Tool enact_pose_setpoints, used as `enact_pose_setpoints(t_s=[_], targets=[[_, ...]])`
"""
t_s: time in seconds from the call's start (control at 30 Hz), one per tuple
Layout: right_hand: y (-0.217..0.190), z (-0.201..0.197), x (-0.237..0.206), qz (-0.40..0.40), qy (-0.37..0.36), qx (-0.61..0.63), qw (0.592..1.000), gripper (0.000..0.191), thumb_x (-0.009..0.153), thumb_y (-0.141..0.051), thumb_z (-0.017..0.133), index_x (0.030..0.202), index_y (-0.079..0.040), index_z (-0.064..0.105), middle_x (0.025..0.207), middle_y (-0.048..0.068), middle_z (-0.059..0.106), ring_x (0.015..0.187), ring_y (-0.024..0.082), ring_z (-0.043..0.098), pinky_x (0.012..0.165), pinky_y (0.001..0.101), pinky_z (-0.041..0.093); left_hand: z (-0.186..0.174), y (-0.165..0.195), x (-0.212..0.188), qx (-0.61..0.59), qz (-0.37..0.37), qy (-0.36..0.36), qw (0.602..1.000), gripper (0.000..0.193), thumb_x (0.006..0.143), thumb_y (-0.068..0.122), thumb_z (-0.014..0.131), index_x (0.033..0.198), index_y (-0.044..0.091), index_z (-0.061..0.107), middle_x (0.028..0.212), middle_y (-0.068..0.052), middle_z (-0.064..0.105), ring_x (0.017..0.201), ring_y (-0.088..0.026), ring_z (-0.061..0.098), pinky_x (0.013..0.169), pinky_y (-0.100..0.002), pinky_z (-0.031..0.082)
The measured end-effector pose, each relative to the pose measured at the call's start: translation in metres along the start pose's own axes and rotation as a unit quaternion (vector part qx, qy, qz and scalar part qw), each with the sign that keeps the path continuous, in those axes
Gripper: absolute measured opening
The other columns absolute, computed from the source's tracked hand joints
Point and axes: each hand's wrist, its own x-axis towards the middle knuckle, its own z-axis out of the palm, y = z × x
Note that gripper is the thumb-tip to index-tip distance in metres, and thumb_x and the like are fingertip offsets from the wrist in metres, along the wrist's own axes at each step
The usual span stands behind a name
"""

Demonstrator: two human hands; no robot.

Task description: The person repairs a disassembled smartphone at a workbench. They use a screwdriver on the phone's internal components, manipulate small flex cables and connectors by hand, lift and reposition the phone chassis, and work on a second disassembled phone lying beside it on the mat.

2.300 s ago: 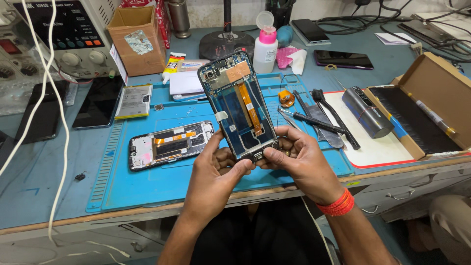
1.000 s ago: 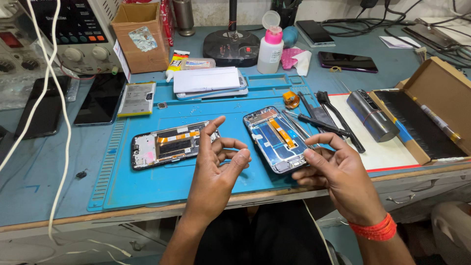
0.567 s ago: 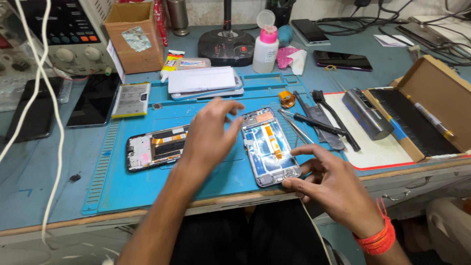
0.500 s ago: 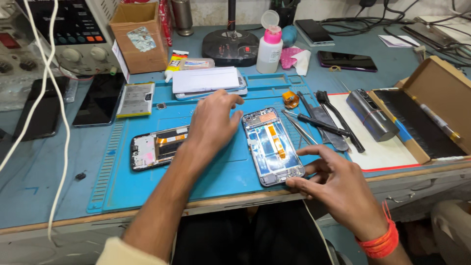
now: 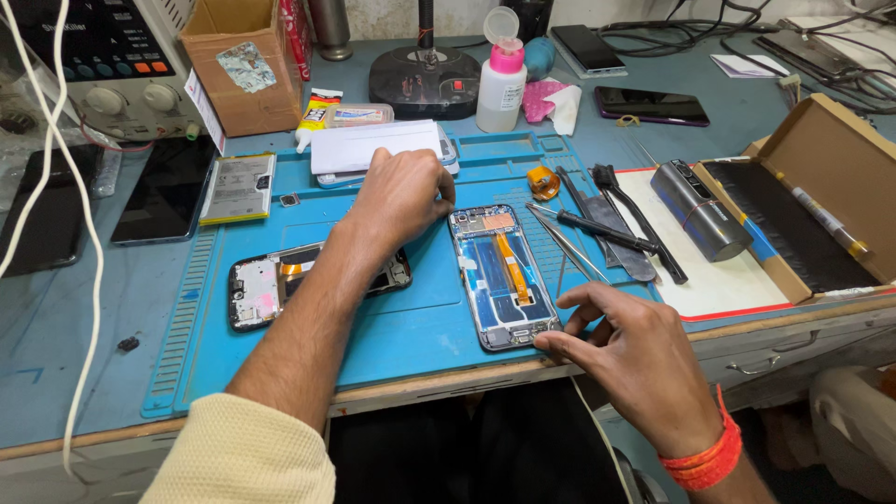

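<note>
Head view: phone frame [image 5: 502,278] lies flat on the blue mat [image 5: 392,327], long axis running away from the person. Right hand [image 5: 635,359] steadies its near corner, fingers loosely spread. Left hand [image 5: 403,196], apparently empty, reaches past its far-left corner.

A: What's the person wearing, from where you stand?

B: Left arm [image 5: 308,327] has a cream knit sleeve, ribbed-looking, pushed up approx. to the elbow, so forearm and left hand [image 5: 399,191] are bare. No ring or watch on that side, as far as I can see.

A: And the right?

B: Right hand [image 5: 644,359] bare too, no sleeve in view. Round the wrist there's an orange-red thread band [image 5: 702,455], several strands wound together, fairly thick. Nails short on the fingers [image 5: 560,343]. Dark clothing lower down, can't tell what.
</note>
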Motion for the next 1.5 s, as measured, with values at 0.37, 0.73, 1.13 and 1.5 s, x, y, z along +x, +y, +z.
enact_pose_setpoints(t_s=[0.37, 0.73, 1.13, 1.5], targets=[[0.024, -0.008, 0.013, -0.057, 0.038, -0.018, 0.997, 0.032, 0.079, -0.025, 0.083, 0.104, -0.006, 0.075, 0.076, 0.007, 0.076, 0.061, 0.016, 0.071, 0.057, 0.0311, 0.056, 0.006, -0.008, -0.007, -0.013, 0.114, 0.074, 0.991, 0.008, 0.077, 0.017, 0.077, 0.080, 0.010, 0.078, 0.086, -0.011, 0.066, 0.090, -0.029, 0.064, 0.075, -0.046, 0.042], [0.096, -0.031, 0.095, -0.177, 0.081, -0.194, 0.961, 0.028, 0.088, -0.025, 0.075, 0.108, -0.005, 0.076, 0.100, 0.018, 0.072, 0.091, 0.037, 0.068, 0.081, 0.0458, 0.052, -0.038, 0.034, -0.034, -0.289, 0.085, 0.154, 0.941, 0.012, 0.082, 0.003, 0.075, 0.089, -0.001, 0.067, 0.082, -0.010, 0.074, 0.077, -0.018, 0.075, 0.074, -0.031, 0.060], [0.057, -0.052, 0.082, -0.152, 0.157, 0.064, 0.974, 0.019, 0.097, -0.015, 0.077, 0.112, -0.003, 0.073, 0.087, 0.006, 0.071, 0.078, 0.015, 0.065, 0.066, 0.0279, 0.051, -0.042, 0.090, -0.124, -0.401, -0.052, 0.095, 0.909, 0.039, 0.082, 0.004, 0.076, 0.120, 0.009, 0.066, 0.081, -0.003, 0.073, 0.080, -0.013, 0.075, 0.078, -0.031, 0.060], [0.035, -0.041, 0.058, -0.129, 0.050, 0.128, 0.982, 0.012, 0.095, -0.011, 0.075, 0.102, -0.002, 0.072, 0.084, 0.002, 0.070, 0.074, 0.006, 0.062, 0.062, 0.0227, 0.050, -0.023, 0.097, -0.117, -0.429, -0.065, 0.118, 0.893, 0.035, 0.089, 0.005, 0.071, 0.123, 0.006, 0.066, 0.092, -0.006, 0.081, 0.087, -0.016, 0.079, 0.082, -0.031, 0.062]])
